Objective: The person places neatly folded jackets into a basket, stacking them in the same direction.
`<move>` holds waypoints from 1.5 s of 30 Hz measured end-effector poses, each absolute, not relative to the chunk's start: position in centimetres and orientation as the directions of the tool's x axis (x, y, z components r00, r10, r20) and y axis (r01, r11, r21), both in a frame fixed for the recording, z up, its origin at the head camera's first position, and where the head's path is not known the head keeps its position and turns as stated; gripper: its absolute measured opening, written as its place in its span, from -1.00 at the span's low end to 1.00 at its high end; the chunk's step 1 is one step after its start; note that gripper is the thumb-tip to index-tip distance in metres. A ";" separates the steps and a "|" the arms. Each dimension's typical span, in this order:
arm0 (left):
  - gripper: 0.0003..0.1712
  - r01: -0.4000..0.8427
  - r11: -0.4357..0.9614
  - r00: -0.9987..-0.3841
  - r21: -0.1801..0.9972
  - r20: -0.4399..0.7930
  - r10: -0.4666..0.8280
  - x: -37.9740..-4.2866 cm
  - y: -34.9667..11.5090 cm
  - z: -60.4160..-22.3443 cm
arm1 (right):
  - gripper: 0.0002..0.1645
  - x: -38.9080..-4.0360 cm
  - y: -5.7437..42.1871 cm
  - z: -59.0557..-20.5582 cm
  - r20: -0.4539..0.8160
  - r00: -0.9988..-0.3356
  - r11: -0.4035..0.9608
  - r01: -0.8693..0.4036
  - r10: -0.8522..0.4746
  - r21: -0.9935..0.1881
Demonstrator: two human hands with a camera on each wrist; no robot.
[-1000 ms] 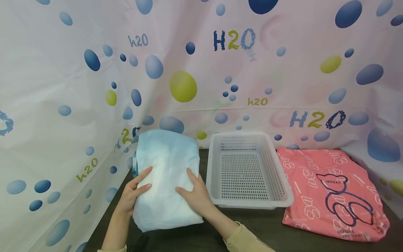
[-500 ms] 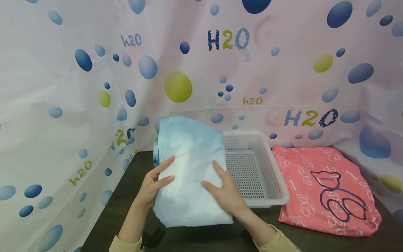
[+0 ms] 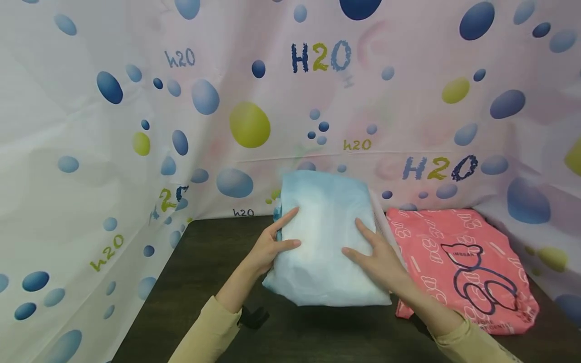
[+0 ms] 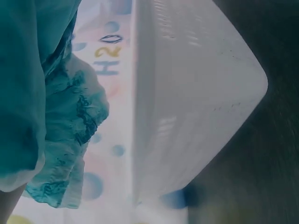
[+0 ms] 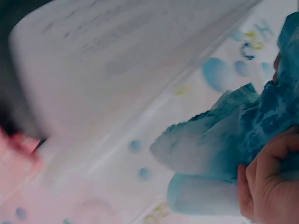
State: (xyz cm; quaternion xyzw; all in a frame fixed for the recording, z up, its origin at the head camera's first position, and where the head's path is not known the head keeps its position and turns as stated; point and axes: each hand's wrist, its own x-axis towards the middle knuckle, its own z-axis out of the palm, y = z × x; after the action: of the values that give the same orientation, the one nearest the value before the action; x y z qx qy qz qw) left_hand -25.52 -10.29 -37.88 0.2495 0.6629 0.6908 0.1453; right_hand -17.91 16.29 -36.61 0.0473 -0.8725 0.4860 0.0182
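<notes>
A thick folded bundle of light blue and white cloth (image 3: 324,257) is held up over the table in the head view. My left hand (image 3: 268,249) grips its left side and my right hand (image 3: 381,259) its right, with a thumb and finger of each on the front face. The right wrist view shows the right hand's fingers (image 5: 271,182) curled round the folds. At the back, a gathered, darker blue patterned edge (image 4: 70,126) hangs loose. Behind the bundle stands a white perforated plastic basket (image 4: 205,79), mostly hidden in the head view.
A coral-pink bag (image 3: 454,272) with a bear print lies flat to the right of the basket. The dark table (image 3: 209,262) meets a bubble-printed curtain (image 3: 290,101) at the back and on the left.
Both hands have carried the cloth bundle to the right, from beside the basket to in front of it, so it now covers most of the basket. The head view has turned slightly right.
</notes>
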 end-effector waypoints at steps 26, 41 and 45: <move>0.02 0.001 0.247 -0.871 0.969 -0.120 0.476 -30.9 -4.5 -42.3 | -0.04 -24.8 22.0 -41.4 0.071 -0.971 0.657 -0.208 -0.229 -0.725; -0.05 -0.032 0.396 -0.917 0.918 -0.185 0.354 -28.6 -4.4 -41.1 | -0.05 -22.2 21.8 -40.6 0.067 -0.979 0.676 -0.181 -0.192 -0.715; -0.06 0.002 0.411 -0.916 0.912 -0.163 0.366 -27.5 -4.6 -40.9 | -0.08 -20.8 22.2 -40.6 0.069 -0.987 0.636 -0.147 -0.145 -0.757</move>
State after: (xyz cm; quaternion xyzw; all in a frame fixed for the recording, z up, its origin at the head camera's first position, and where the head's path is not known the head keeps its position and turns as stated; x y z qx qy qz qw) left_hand -27.52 -4.59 -40.86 0.1117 0.8222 0.5311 0.1715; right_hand -20.76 22.24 -40.61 0.0807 -0.9045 0.4187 0.0008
